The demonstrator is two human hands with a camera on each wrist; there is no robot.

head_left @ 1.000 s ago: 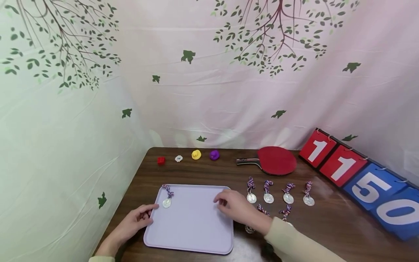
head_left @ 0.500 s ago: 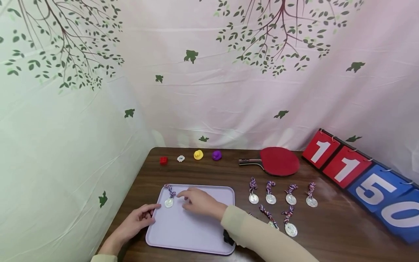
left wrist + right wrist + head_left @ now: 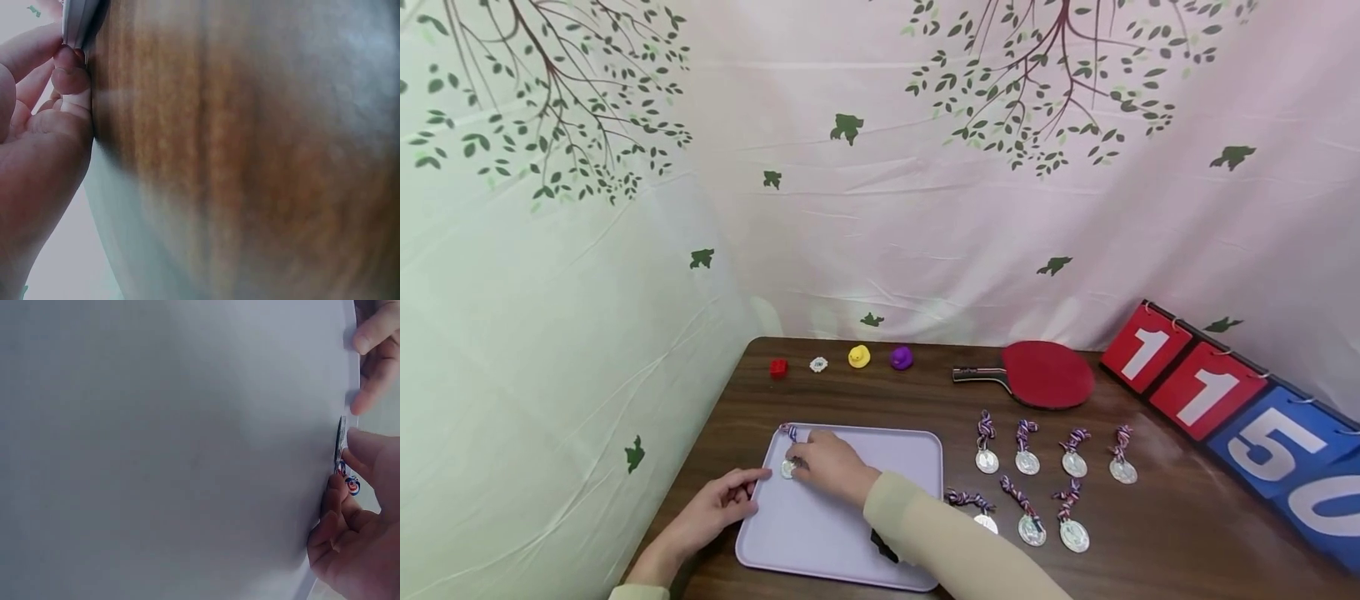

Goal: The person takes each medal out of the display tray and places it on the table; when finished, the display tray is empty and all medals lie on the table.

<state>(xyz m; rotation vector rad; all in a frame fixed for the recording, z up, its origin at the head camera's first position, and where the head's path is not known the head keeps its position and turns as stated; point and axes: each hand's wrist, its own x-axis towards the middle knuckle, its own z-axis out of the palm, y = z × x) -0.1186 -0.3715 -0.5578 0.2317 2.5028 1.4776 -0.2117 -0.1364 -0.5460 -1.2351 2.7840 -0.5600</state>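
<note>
A silver medal (image 3: 787, 470) with a knotted red, white and blue ribbon (image 3: 791, 431) lies near the far left corner of a pale lilac tray (image 3: 827, 537). Over it is my right hand (image 3: 831, 467), thumb and fingertips pinching it where medal and ribbon meet. In the right wrist view, the medal (image 3: 339, 440) appears nearly edge-on beside the thumb, and the ribbon (image 3: 353, 485) shows between the fingers. My left hand (image 3: 715, 508) touches the tray's left rim with index finger and thumb spread apart. The left wrist view shows its fingertips against the tray's edge (image 3: 78, 25).
Several more ribboned medals (image 3: 1027, 462) lie in two rows right of the tray. Along the back are a red block (image 3: 778, 368), a white chip (image 3: 818, 364), yellow (image 3: 859, 357) and purple (image 3: 901, 358) ducks and a red table tennis bat (image 3: 1048, 375). A flip scoreboard (image 3: 1210, 392) stands at right.
My right hand has moved left across the tray and down onto the medal in its far left corner, taking hold of it. My left hand stays at the rim.
</note>
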